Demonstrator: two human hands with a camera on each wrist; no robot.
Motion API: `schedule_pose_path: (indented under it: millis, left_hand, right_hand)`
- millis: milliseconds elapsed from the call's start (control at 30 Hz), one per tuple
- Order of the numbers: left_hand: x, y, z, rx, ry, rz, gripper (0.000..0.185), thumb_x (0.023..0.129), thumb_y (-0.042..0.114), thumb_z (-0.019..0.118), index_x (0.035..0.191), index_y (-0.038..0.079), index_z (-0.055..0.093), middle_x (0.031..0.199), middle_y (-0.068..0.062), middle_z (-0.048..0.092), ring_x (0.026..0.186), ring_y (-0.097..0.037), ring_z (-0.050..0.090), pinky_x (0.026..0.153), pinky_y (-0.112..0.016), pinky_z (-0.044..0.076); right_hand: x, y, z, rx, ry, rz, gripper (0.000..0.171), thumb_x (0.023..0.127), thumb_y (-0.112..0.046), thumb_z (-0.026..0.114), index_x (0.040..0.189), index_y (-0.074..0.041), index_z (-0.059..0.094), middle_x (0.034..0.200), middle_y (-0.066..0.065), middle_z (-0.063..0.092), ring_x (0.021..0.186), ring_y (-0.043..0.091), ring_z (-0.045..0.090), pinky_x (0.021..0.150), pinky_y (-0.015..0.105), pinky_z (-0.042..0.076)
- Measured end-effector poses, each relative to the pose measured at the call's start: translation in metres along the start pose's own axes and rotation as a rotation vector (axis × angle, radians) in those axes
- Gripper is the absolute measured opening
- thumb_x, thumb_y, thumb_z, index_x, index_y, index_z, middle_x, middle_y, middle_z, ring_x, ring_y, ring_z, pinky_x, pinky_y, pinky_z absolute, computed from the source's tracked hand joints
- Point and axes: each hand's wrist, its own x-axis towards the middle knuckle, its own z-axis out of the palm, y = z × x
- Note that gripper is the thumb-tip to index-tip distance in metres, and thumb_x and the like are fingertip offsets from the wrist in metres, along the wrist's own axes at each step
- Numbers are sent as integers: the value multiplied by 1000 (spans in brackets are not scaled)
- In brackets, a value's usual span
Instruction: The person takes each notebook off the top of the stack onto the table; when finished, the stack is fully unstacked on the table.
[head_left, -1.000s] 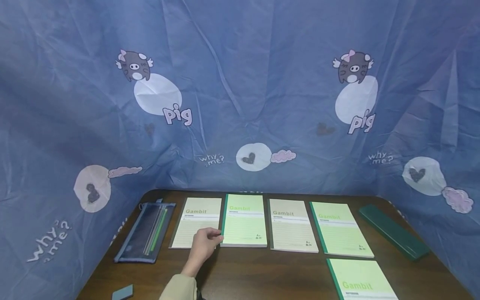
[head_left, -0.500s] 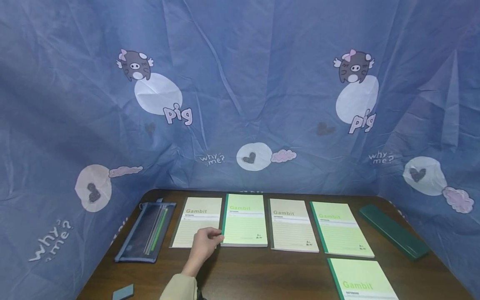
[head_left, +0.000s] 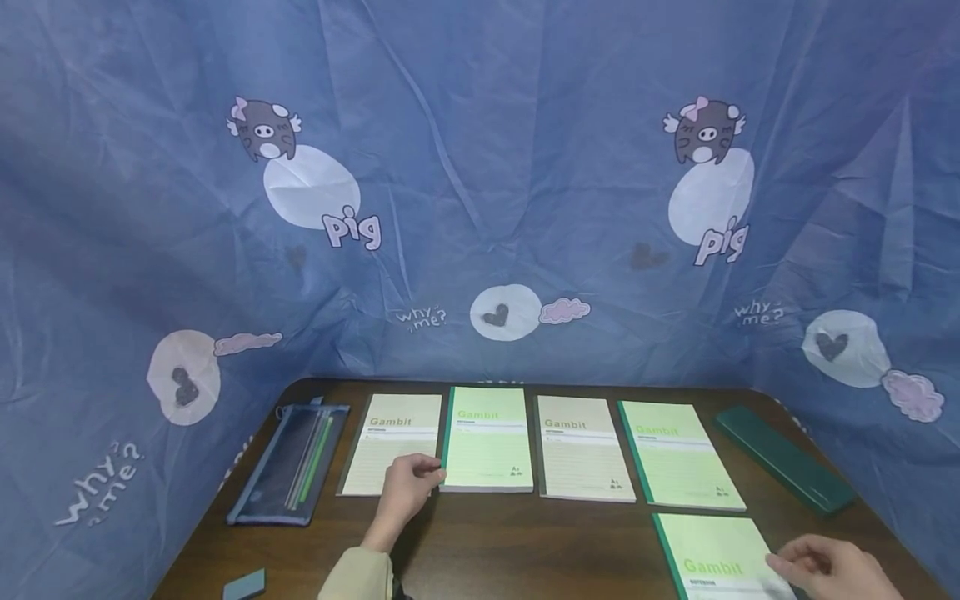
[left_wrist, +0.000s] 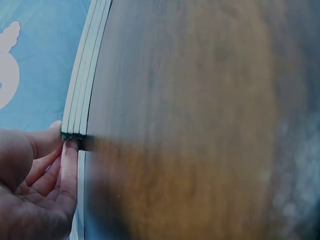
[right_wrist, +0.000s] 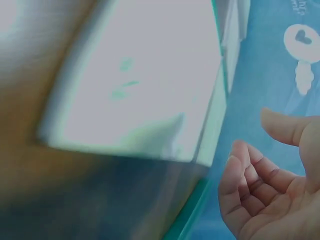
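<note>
My left hand [head_left: 429, 473] rests at the near left corner of a green Gambit notebook [head_left: 487, 437], second in the back row. In the left wrist view, the thumb and a fingertip of my left hand [left_wrist: 65, 140] pinch the spine corner of this notebook stack [left_wrist: 82, 90]. My right hand [head_left: 783, 560] hovers over the right edge of another green notebook [head_left: 708, 557] at the front right. The right wrist view shows my right hand [right_wrist: 250, 145] with loosely curled fingers holding nothing, beside that notebook [right_wrist: 140, 85].
On the dark wooden table [head_left: 525, 542] lie a blue mesh pencil case [head_left: 292, 462], two beige notebooks [head_left: 393, 442] [head_left: 581, 446], one more green notebook [head_left: 678, 454], a dark green box [head_left: 783, 468] and a blue eraser [head_left: 245, 585]. Blue printed cloth [head_left: 480, 192] walls in the table.
My right hand has come into view at the bottom right, by the near green notebook. The left hand stays at the notebook corner.
</note>
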Motion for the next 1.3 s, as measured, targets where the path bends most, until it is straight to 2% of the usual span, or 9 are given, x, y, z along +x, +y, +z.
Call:
schedule_pose_path:
  millis: [200, 433, 800, 967, 1300]
  left_hand:
    - [0, 0, -2, 3, -5, -13, 19, 87, 8, 75, 103, -2, 73, 94, -12, 72, 83, -22, 67, 71, -37, 57]
    - [-2, 3, -3, -13, -16, 6, 19, 87, 7, 74, 103, -4, 73, 93, -13, 72, 81, -22, 68, 67, -35, 57]
    - [-3, 4, -3, -12, -7, -16, 19, 87, 7, 74, 103, -3, 73, 93, -12, 72, 82, -22, 67, 68, -37, 57]
    - [-4, 3, -3, -16, -5, -17, 19, 87, 7, 74, 103, -4, 73, 92, -12, 72, 81, -22, 66, 67, -36, 57]
    - [-4, 3, -3, -15, 0, -15, 20, 87, 8, 74, 103, -4, 73, 92, -11, 72, 82, -22, 67, 70, -37, 57]
  right_hand:
    - [17, -61, 3, 125, -10, -131, 45, 91, -43, 71, 101, 1, 70, 86, 2, 68, 73, 20, 62, 61, 36, 52]
    - [42, -119, 27, 194, 14, -275, 34, 90, -33, 73, 98, 0, 71, 76, 5, 67, 66, 21, 63, 58, 36, 53]
    - [74, -198, 78, 307, 36, -298, 37, 90, -31, 75, 97, 4, 70, 75, 10, 67, 61, 20, 62, 55, 34, 51]
    - [88, -219, 102, 312, 71, -296, 35, 86, -32, 79, 96, 2, 72, 72, 8, 67, 58, 18, 62, 50, 29, 46]
    - [99, -253, 138, 398, 71, -299, 31, 88, -22, 76, 102, 6, 70, 77, 7, 69, 62, 15, 63, 57, 28, 52]
